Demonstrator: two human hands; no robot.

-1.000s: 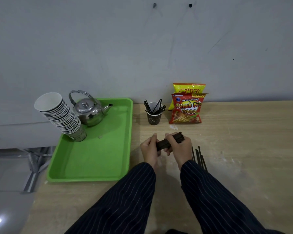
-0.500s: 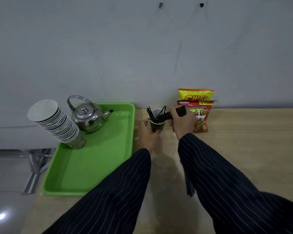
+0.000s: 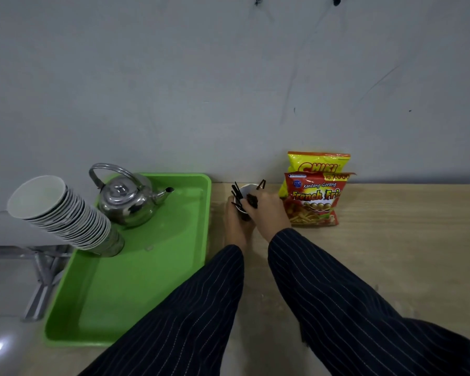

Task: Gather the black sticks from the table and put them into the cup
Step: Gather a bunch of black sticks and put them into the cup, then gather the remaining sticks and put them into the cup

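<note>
The tabletop (image 3: pixel 391 267) carries a green tray (image 3: pixel 147 280) at its left edge, and along the far edge, between the tray and two snack bags, stands the cup (image 3: pixel 247 189). The front bag (image 3: pixel 314 200) reads "Kentang Goreng French Fri…" with "Rp. 2000" at its top; the one behind (image 3: pixel 319 162) reads "CHIKI". Both hands meet at the cup: the left hand (image 3: pixel 235 225) curls round its near side, steadying it, and the right hand (image 3: pixel 270 210), closer to the rim, is closed on a bundle of black sticks (image 3: pixel 252 200) whose long axis points down and leftward into the mouth. Other sticks (image 3: pixel 236 189) lean out at the rim. The insertion looks nearly complete; releasing the bundle seems next.
</note>
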